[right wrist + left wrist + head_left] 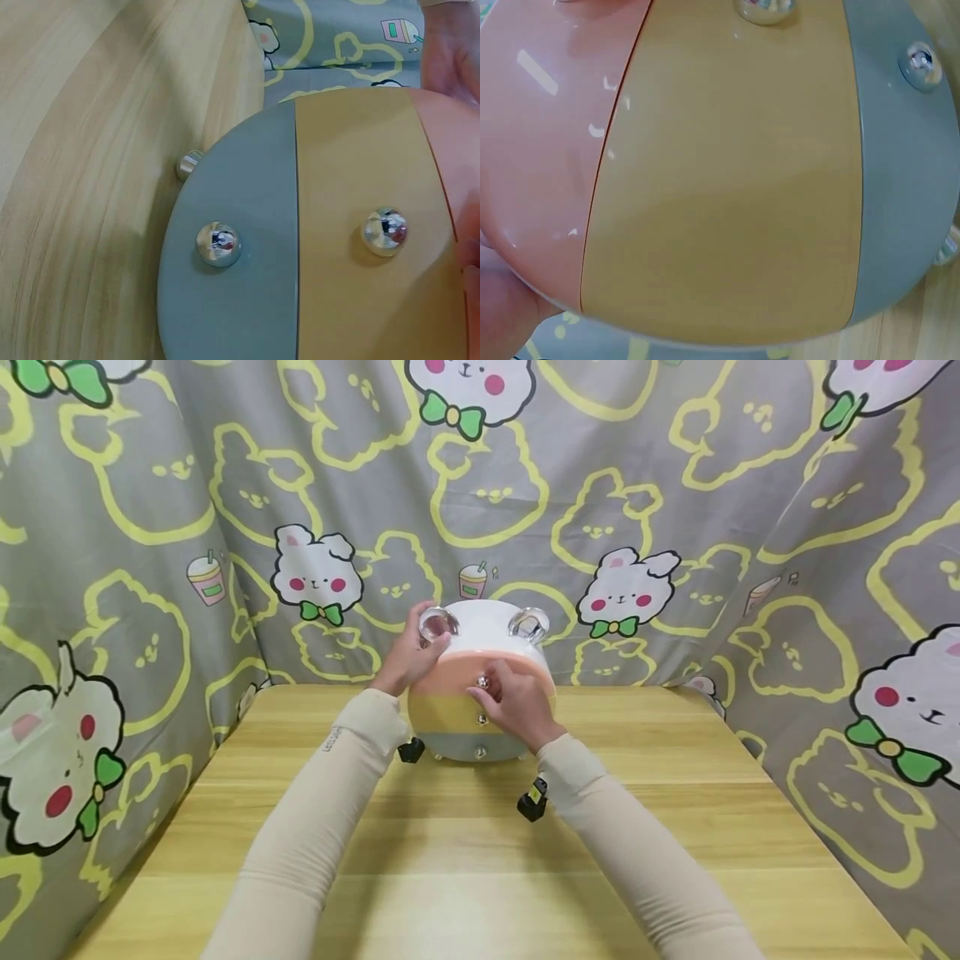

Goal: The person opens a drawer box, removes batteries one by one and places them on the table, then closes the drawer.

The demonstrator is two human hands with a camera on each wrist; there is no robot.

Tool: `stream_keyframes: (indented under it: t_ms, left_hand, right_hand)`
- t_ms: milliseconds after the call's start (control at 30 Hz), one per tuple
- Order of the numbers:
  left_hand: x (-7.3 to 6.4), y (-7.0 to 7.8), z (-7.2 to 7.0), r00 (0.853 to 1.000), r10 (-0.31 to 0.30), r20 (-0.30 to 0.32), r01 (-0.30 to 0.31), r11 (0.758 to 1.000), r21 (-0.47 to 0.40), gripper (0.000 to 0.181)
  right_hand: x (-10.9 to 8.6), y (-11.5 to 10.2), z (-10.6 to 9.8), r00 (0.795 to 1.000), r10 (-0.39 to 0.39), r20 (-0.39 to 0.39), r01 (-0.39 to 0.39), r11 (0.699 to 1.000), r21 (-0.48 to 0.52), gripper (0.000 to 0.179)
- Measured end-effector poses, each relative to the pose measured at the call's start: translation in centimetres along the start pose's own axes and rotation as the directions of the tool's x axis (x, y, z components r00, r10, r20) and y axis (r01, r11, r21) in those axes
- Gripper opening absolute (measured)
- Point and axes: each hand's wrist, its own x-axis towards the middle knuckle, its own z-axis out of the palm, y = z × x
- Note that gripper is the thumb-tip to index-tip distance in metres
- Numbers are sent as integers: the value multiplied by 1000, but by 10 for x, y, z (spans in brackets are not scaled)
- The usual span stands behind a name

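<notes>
A small rounded drawer box [442, 714] stands on the table, its front split into a peach, a yellow and a grey-blue drawer. Each drawer has a round silver knob; the yellow drawer's knob [385, 231] and the grey-blue drawer's knob [218, 244] show plainly in the right wrist view. Two clear ring-shaped ears [529, 625] rise from its white top. My left hand [411, 652] holds the box at its upper left, thumb in front by the left ear. With curled fingers, my right hand [517, 697] pinches the peach drawer's knob [482, 682]. All three drawers look closed.
The box stands toward the back of a wooden table [465, 877] on short silver feet [189, 165]. Grey patterned curtains [495, 485] hang behind and along both sides. A black wrist device [532, 800] hangs below my right cuff.
</notes>
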Motion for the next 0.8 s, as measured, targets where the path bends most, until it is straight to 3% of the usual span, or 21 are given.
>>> stream_keyframes:
  t_ms: [333,500,800]
  left_hand:
    - [-3,2,-7,994,-56,96,42,989,144,71]
    - [-1,5,-11,989,-62,134,32,975,218,71]
    - [0,6,-15,980,-80,180,43,979,201,71]
  right_hand:
    - [-2,-7,11,995,2,-96,-11,995,-95,27]
    - [2,-10,12,991,25,-132,-39,993,-108,23]
    - [5,-15,10,990,98,-99,-107,991,-85,23]
